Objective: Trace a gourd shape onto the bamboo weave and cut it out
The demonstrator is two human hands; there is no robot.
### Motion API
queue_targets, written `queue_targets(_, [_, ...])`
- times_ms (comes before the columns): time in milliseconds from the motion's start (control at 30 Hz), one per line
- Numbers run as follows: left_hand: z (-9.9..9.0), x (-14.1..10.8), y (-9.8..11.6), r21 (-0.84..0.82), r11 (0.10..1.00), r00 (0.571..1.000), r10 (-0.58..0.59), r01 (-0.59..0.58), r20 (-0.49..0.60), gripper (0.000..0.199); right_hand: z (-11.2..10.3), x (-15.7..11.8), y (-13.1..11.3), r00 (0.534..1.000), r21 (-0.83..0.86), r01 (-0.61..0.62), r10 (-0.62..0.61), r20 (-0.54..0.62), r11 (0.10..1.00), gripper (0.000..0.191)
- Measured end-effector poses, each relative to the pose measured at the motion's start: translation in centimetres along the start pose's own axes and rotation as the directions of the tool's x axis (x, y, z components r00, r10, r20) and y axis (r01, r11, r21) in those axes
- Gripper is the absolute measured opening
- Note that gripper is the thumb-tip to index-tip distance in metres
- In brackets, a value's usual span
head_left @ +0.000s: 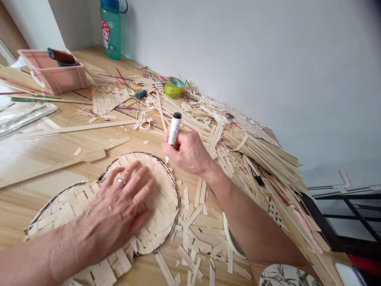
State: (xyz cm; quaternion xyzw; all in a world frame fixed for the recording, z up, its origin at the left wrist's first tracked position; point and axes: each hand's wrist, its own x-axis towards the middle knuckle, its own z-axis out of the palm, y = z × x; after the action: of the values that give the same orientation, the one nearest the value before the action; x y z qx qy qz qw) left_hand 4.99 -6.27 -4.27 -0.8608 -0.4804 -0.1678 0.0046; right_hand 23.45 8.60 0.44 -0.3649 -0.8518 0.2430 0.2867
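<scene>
A flat woven bamboo-strip piece with a rounded outline lies on the wooden table, its edge lined in black. My left hand, a ring on one finger, rests on it with fingers spread. Above its upper right edge, my right hand grips a white marker with a black end cap. The marker points down, its tip at or very near the black edge. A second woven part, also black along its edge, extends to the lower left, partly hidden under my left forearm.
Cut strip scraps lie right of the woven piece. A long pile of strips runs along the wall. At the back stand a pink bin, a teal bottle and a tape roll. A flat wooden strip lies at left.
</scene>
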Motion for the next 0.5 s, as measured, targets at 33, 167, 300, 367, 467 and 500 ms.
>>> queue_targets(33, [0.0,-0.1,0.0,0.0,1.0,1.0,-0.003,0.003,0.002,0.036,0.0,0.0,0.1,1.0,-0.027,0.004,-0.003,0.026,1.0,0.014])
queue_targets(167, [0.0,-0.1,0.1,0.004,1.0,1.0,-0.014,0.014,0.02,0.036,0.4,-0.1,0.2,0.997,-0.041,0.003,0.0,0.075,0.999,0.015])
queue_targets(300, [0.0,0.1,0.0,-0.006,1.0,1.0,-0.008,0.008,0.008,0.036,0.7,0.0,0.3,0.999,0.007,-0.004,0.004,0.041,1.0,0.014])
queue_targets(367, [0.0,0.2,0.0,-0.016,1.0,1.0,-0.013,0.013,-0.003,0.035,0.9,0.0,0.4,1.0,0.021,-0.006,0.005,0.023,1.0,0.014])
queue_targets(467, [0.0,0.2,0.1,-0.019,1.0,1.0,-0.014,0.013,-0.01,0.035,1.2,0.0,0.7,1.0,0.019,-0.009,0.009,0.022,1.0,0.013])
queue_targets(500, [0.0,0.2,0.1,-0.013,1.0,1.0,-0.009,0.009,-0.012,0.035,1.3,0.0,0.7,1.0,0.017,-0.009,0.008,0.025,1.0,0.013])
